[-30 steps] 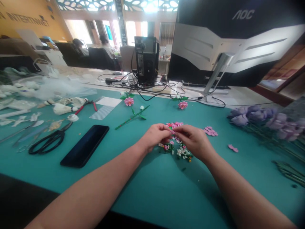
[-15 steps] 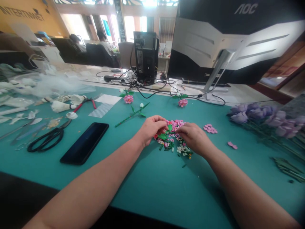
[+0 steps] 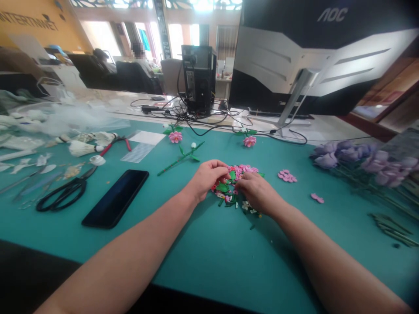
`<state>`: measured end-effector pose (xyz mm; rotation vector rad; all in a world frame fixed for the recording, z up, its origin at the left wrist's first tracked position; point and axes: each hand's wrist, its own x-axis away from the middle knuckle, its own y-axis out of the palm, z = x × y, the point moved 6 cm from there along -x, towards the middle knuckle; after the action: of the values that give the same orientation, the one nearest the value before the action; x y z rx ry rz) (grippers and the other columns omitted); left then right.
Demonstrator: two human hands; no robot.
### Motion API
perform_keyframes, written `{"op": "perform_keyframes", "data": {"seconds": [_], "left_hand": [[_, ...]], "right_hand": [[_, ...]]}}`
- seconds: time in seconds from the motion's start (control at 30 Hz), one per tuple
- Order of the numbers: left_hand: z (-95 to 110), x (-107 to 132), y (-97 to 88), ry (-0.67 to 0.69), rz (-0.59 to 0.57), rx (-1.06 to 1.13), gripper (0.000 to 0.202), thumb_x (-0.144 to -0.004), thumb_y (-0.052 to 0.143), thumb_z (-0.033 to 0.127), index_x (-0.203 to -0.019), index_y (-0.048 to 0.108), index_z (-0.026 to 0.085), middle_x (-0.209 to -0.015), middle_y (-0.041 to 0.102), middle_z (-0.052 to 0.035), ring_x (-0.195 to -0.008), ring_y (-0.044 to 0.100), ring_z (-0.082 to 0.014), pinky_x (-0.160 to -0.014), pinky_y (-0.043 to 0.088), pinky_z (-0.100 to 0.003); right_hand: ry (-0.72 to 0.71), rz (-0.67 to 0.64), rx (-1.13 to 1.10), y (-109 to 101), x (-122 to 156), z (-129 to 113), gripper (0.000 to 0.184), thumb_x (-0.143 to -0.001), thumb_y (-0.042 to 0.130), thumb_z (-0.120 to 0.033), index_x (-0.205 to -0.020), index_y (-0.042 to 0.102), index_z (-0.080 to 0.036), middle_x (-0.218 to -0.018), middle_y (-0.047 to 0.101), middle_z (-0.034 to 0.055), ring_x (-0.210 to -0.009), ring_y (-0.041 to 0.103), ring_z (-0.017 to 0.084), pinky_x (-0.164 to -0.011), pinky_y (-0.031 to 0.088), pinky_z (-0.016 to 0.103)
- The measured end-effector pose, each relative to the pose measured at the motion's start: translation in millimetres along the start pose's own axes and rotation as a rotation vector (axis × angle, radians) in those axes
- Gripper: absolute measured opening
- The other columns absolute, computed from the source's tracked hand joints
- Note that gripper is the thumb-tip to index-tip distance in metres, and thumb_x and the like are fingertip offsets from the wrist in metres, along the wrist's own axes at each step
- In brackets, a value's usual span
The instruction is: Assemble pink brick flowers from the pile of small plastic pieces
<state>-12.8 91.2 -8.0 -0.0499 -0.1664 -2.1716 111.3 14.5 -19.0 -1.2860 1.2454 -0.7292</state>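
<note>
Head view: the left hand [image 3: 207,176] and right hand [image 3: 257,192] meet over a pile of small pink, green and white pieces [image 3: 242,168] near the middle of the teal tabletop [image 3: 209,261]; both hands have fingers curled down onto the pile, fingertips close together; whether either pinches a piece I cannot tell; a loose cluster of pink petals [image 3: 287,176] lies just right of the pile; a green stem [image 3: 180,159] lies beyond the left hand; a black phone [image 3: 116,198] and scissors [image 3: 62,194] sit well to the left; purple flowers [image 3: 360,157] rest at the far right.
</note>
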Motion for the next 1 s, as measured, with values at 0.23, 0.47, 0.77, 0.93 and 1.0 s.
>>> {"op": "perform_keyframes", "data": {"seconds": [0.23, 0.47, 0.77, 0.93, 1.0], "left_hand": [[-1, 0, 1.4, -0.008, -0.008, -0.014, 0.005, -0.075, 0.060, 0.017, -0.078, 0.059, 0.013, -0.066, 0.063, -0.0015, -0.052, 0.053, -0.0063, -0.052, 0.041, -0.018], [-3, 1, 3.3, -0.021, -0.014, 0.002, 0.005, -0.074, 0.061, 0.016, -0.079, 0.059, 0.013, -0.065, 0.063, -0.0009, -0.052, 0.053, -0.0063, -0.051, 0.041, -0.018], [-4, 1, 4.8, -0.026, -0.019, -0.023, 0.006, -0.073, 0.062, 0.017, -0.077, 0.059, 0.013, -0.067, 0.065, -0.0023, -0.052, 0.053, -0.0058, -0.051, 0.041, -0.018], [-6, 0, 4.6, -0.046, -0.017, -0.018, 0.006, -0.073, 0.062, 0.017, -0.077, 0.059, 0.013, -0.067, 0.065, -0.0025, -0.051, 0.053, -0.0056, -0.050, 0.041, -0.017], [-6, 0, 4.2, -0.045, -0.018, -0.016, 0.006, -0.074, 0.061, 0.017, -0.077, 0.058, 0.013, -0.067, 0.064, -0.0025, -0.052, 0.053, -0.0056, -0.051, 0.042, -0.017]], "right_hand": [[0.027, -0.017, -0.051, 2, 0, 8, 0.011, -0.083, 0.058, -0.012, -0.078, 0.066, -0.017, -0.080, 0.056, 0.0060, -0.080, 0.049, 0.019, -0.074, 0.037, 0.030], [0.042, -0.018, -0.018, 4, -1, 9, 0.008, -0.081, 0.059, -0.012, -0.078, 0.063, -0.018, -0.082, 0.058, 0.0055, -0.078, 0.050, 0.018, -0.074, 0.037, 0.030], [0.062, -0.091, 0.028, 10, -4, 14, 0.003, -0.081, 0.061, -0.018, -0.078, 0.061, -0.018, -0.083, 0.060, 0.0052, -0.081, 0.052, 0.018, -0.074, 0.037, 0.030], [0.000, -0.068, 0.096, 6, 0, 7, 0.008, -0.086, 0.054, -0.020, -0.079, 0.058, -0.017, -0.083, 0.059, 0.0080, -0.081, 0.051, 0.020, -0.073, 0.037, 0.032], [-0.023, -0.012, 0.084, -1, 0, 2, 0.010, -0.087, 0.050, -0.019, -0.079, 0.055, -0.017, -0.084, 0.058, 0.0081, -0.080, 0.050, 0.020, -0.072, 0.037, 0.032]]}}
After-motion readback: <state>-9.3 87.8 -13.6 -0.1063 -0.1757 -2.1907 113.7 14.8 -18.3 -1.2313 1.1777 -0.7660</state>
